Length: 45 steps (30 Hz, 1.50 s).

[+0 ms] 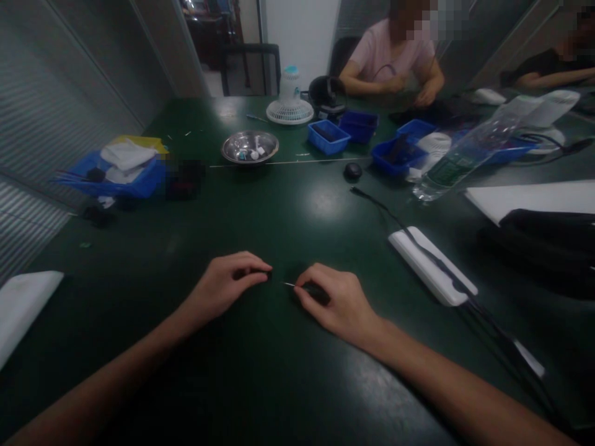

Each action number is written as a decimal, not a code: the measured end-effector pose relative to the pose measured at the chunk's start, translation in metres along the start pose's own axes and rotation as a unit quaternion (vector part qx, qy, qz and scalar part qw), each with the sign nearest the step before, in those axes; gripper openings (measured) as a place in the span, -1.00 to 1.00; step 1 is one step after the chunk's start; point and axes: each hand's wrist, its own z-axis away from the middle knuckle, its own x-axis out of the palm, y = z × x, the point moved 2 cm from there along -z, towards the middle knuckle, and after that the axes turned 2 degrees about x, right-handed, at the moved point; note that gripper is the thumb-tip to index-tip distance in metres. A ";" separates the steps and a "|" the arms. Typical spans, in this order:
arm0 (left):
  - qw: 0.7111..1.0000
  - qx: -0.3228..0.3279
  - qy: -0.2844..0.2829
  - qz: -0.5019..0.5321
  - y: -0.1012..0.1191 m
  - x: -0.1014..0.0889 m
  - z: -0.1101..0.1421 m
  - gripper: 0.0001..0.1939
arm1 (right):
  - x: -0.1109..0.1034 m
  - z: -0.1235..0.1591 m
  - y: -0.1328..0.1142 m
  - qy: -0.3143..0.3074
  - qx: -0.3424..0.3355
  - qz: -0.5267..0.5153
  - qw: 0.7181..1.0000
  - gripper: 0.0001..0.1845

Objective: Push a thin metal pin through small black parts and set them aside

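Both my hands rest on the dark green table [297, 210], close together near its front. My left hand [230, 282] is closed in a pinch on a small dark part [264, 273] at its fingertips. My right hand [337, 300] is closed around a dark tool whose thin metal tip [289, 284] points left toward the left hand. A small gap separates the tip from the dark part. What the small part is cannot be made out in the dim light.
A white power strip [430, 265] with black cables lies to the right. Farther back stand a metal bowl [250, 147], a small white fan [290, 99], several blue bins [328, 137], a plastic bottle [469, 152]. A blue tray with cloths [116, 170] sits left. Two other people sit across.
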 end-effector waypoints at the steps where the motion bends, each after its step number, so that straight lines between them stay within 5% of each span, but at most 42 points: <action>1: 1.000 0.013 -0.010 0.010 0.006 0.011 -0.002 -0.81 | 0.001 0.000 0.000 0.000 -0.003 0.005 1.000 -0.88; 4: 0.999 0.034 -0.014 0.028 0.012 0.024 -0.003 -0.80 | 0.001 0.000 -0.001 -0.004 -0.008 0.007 1.000 -0.90; 45: 0.986 0.159 -0.048 0.021 0.012 0.039 0.009 -0.81 | 0.011 0.001 -0.006 -0.035 -0.092 0.077 0.992 -0.81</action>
